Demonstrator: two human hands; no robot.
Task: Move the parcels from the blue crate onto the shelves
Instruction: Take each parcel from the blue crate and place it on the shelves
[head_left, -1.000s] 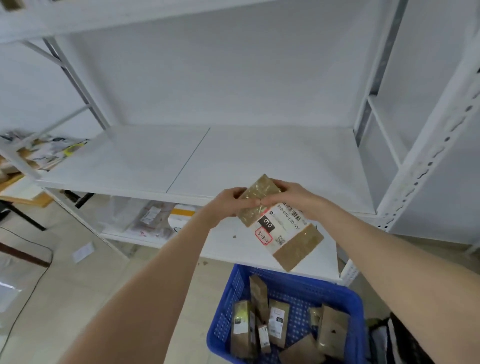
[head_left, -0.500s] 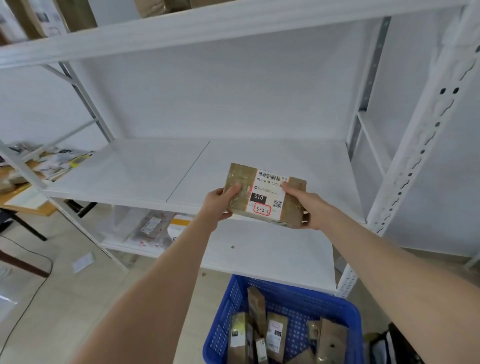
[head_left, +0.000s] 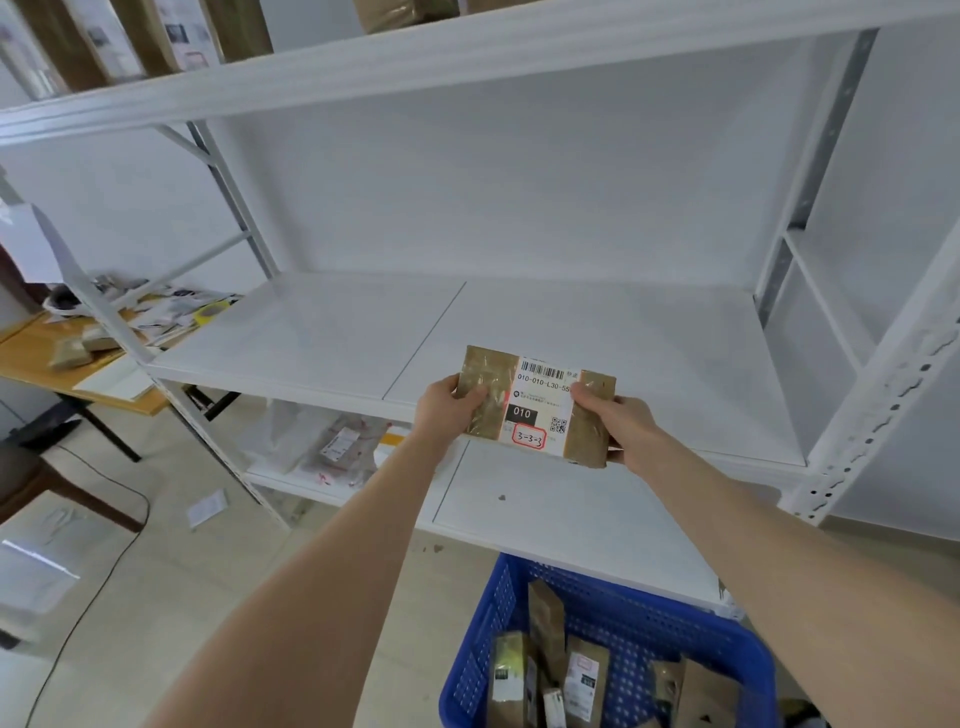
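**Parcel storeroom or sorting room.** White slotted-steel shelving (head_left: 883, 395) stands against plain white walls (head_left: 467, 182). Brown parcels (head_left: 156, 36) stand on the top shelf (head_left: 467, 47), and bagged parcels (head_left: 332, 447) lie on a lower shelf (head_left: 571, 514). A blue crate (head_left: 649, 629) on the tiled floor (head_left: 156, 571) holds more taped packets (head_left: 587, 675). The raised parcel (head_left: 488, 395) carries a barcode label hand-marked 3-3-3. A wooden desk (head_left: 31, 358) at left bears loose papers (head_left: 171, 306).

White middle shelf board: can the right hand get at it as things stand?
Likely yes. The right hand and left hand grip the brown taped parcel with a white label just at the front edge of the white middle shelf board; nothing shows between them.
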